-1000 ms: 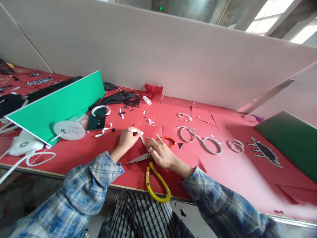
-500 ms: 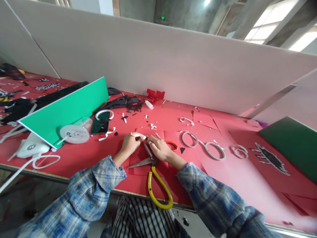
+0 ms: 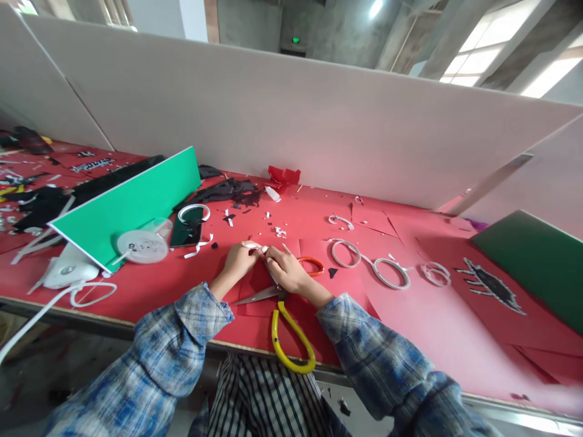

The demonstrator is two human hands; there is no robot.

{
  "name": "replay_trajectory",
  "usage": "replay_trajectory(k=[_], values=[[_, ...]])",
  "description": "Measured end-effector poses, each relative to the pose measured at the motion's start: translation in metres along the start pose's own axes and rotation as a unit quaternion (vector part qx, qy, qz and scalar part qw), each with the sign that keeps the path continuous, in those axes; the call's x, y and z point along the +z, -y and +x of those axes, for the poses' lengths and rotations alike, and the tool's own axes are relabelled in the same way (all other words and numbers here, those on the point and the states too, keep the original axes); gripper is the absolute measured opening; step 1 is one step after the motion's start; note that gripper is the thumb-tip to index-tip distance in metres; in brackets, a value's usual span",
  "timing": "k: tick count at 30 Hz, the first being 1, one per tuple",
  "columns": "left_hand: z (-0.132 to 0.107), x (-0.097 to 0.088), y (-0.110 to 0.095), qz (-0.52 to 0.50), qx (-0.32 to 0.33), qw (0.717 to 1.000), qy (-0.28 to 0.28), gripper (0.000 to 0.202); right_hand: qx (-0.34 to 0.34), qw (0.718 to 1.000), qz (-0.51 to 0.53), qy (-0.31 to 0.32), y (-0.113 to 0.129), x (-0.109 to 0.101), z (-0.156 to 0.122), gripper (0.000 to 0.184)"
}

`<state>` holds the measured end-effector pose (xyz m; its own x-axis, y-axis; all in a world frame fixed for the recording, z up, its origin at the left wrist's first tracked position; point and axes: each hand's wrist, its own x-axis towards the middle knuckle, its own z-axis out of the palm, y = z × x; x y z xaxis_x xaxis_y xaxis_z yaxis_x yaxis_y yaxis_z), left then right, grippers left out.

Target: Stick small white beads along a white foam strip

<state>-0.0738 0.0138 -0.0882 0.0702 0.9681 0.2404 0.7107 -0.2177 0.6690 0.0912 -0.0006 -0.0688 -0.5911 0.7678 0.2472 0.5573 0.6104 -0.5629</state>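
Note:
My left hand (image 3: 238,261) is closed in a pinch on a small white piece (image 3: 251,245), too small to name. Close beside it, the fingers of my right hand (image 3: 286,268) are pressed together at the same spot, and what they hold is mostly hidden. Beneath my right hand lies an open pair of scissors (image 3: 259,297) with one yellow handle loop (image 3: 294,340) and one orange loop (image 3: 312,264). One of its blades points left; the other is partly covered by my hand. White crumbs (image 3: 279,232) lie just beyond my hands.
On the red tabletop (image 3: 182,303), white coiled tubing or cord (image 3: 392,274) lies to the right, near a black fringed cutout (image 3: 492,286). Left are a phone (image 3: 186,233), a white spool (image 3: 142,246), a green board (image 3: 132,206) and a white corded device (image 3: 68,270). A pale partition rises behind.
The camera view has shifted slightly. My fingers have drawn closer together over the small white piece, and my right hand now covers more of the scissors' upper blade.

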Motion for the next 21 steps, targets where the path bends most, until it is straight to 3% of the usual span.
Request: replay_trajectory(k=[16,21], values=[[0.0,-0.003,-0.002,-0.013,0.013,1.0,0.006,0.019,0.022,1.0,0.021,0.004,0.013,-0.009,-0.029,0.026],[0.001,-0.002,-0.001,-0.006,0.025,1.0,-0.004,0.022,0.015,0.999,0.031,0.02,0.019,-0.015,-0.054,0.023]])
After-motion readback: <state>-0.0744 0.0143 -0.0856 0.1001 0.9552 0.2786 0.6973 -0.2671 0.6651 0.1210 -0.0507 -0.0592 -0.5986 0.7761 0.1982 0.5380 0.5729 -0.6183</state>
